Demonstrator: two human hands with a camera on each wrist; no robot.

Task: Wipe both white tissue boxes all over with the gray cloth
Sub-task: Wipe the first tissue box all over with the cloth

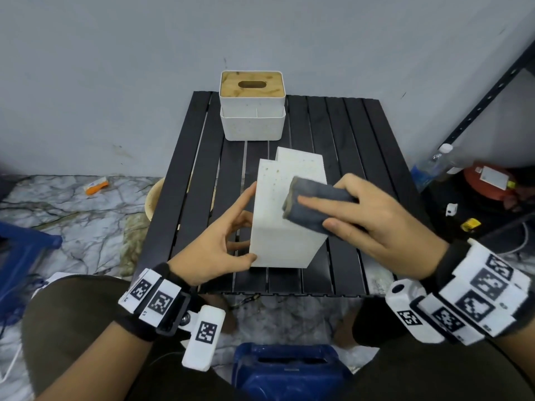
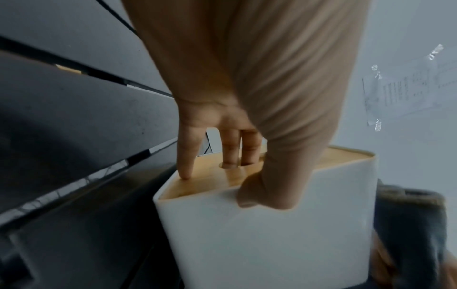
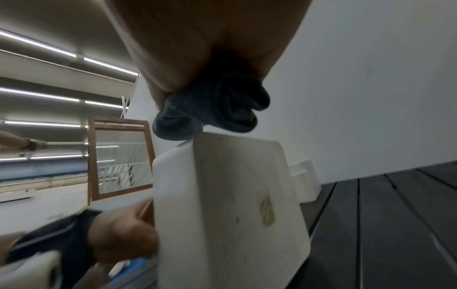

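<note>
One white tissue box (image 1: 278,235) lies tipped on its side near the middle of the black slatted table (image 1: 191,180), its speckled underside facing up. My left hand (image 1: 240,227) grips its left end: two fingers (image 2: 231,148) hook into the slot of the wooden lid (image 2: 212,181) and the thumb presses the white side (image 2: 259,244). My right hand (image 1: 347,215) holds the folded gray cloth (image 1: 312,204) against the box's upper face near its right edge; the cloth (image 3: 210,111) is bunched under the palm above the stained box (image 3: 230,205). The second tissue box (image 1: 252,125), wooden lid up, stands at the table's far edge.
A grey wall rises just behind the table. A blue stool (image 1: 289,369) sits between my knees and a blue object (image 1: 23,250) lies at the left. A metal shelf upright (image 1: 489,96), a water bottle (image 1: 431,166) and a red item (image 1: 489,180) stand on the right.
</note>
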